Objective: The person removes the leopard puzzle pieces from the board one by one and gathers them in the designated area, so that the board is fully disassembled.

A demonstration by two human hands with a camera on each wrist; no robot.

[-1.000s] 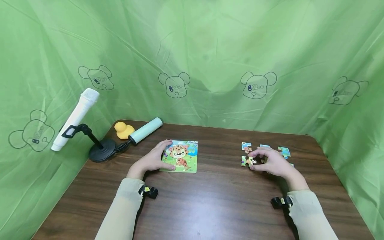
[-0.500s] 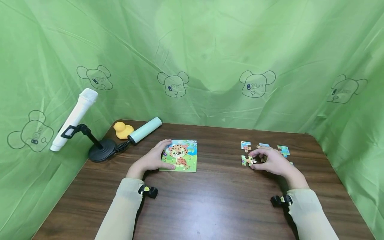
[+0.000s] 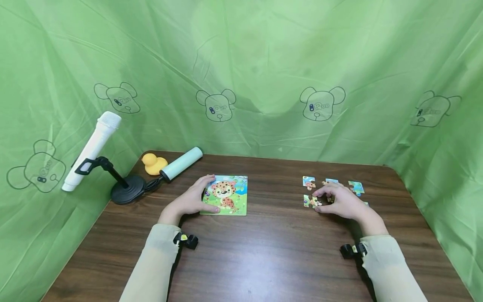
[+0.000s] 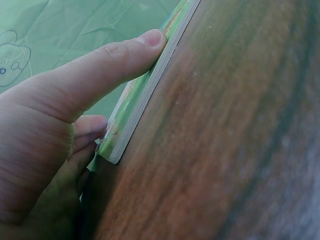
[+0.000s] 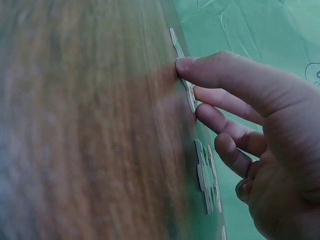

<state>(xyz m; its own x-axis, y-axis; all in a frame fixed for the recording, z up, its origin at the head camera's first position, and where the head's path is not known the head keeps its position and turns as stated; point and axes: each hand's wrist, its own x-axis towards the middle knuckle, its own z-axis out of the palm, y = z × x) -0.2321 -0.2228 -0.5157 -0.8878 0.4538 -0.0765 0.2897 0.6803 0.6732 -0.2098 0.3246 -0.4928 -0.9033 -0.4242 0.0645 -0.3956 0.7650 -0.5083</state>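
Note:
In the head view a square puzzle board with a spotted leopard picture lies on the table, left of centre. My left hand holds its left side, the thumb lying over the near edge and the fingers along the far left corner. The left wrist view shows that thumb on the board's top face. Over on the right, my right hand pinches a small jigsaw piece between thumb and index finger, low at the table. Palm and fingers partly cover other pieces there.
Several loose jigsaw pieces, including a leopard-ear one and a blue-green one, lie around the right hand. At the back left are a white microphone on a black stand, a yellow duck and a pale-blue cylinder.
The head view has shifted very slightly. Both hands stay where they were, the left at the board and the right at the jigsaw piece.

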